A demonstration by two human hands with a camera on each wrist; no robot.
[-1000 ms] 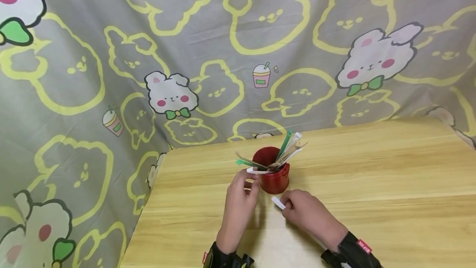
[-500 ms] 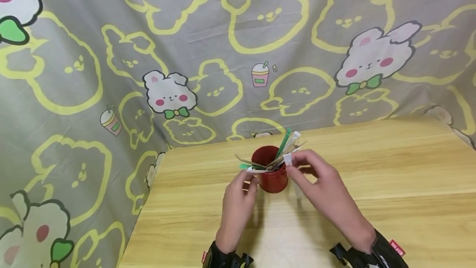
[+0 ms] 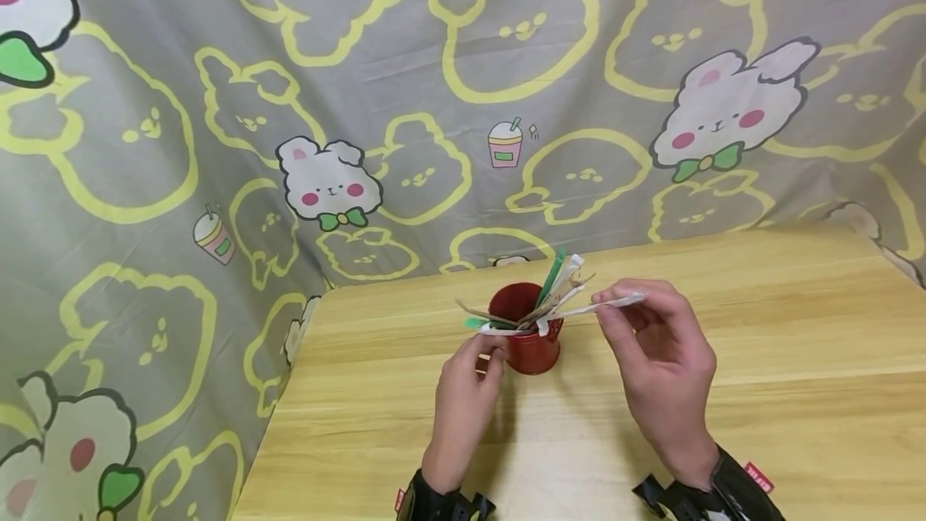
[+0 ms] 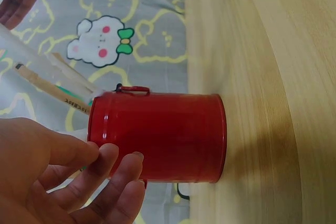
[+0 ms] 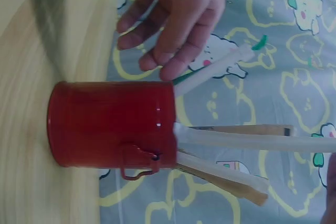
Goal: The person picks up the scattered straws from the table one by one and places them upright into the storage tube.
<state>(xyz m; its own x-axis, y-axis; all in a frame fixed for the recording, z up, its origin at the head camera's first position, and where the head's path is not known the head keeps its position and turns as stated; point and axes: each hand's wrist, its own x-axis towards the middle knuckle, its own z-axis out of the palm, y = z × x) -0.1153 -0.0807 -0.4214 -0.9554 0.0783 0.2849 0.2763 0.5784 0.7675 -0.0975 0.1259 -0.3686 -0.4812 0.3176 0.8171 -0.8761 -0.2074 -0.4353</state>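
Observation:
A small red metal bucket (image 3: 534, 356) stands upright on the wooden table, holding several drinking straws, some in white or brown paper sleeves and some green. My right hand (image 3: 661, 368) is to the right of the bucket, pinching one white paper-wrapped straw (image 3: 579, 310) between thumb and fingertips. That straw slants down leftward, its far end at the bucket's mouth. At the left of the rim is my left hand (image 3: 466, 404), fingers loosely bent. In the left wrist view its fingertips (image 4: 105, 150) lie right at the bucket's side.
The light wooden table (image 3: 796, 328) extends widely around the bucket. Behind it and along the left hangs a grey curtain (image 3: 405, 47) with yellow outlines and rabbit faces. A wire handle loop (image 5: 137, 163) sticks out from the bucket's side.
My right hand has risen from the table in front of the bucket with the straw and moved right, bringing the straw's far end to the bucket's mouth. My left hand has hardly moved.

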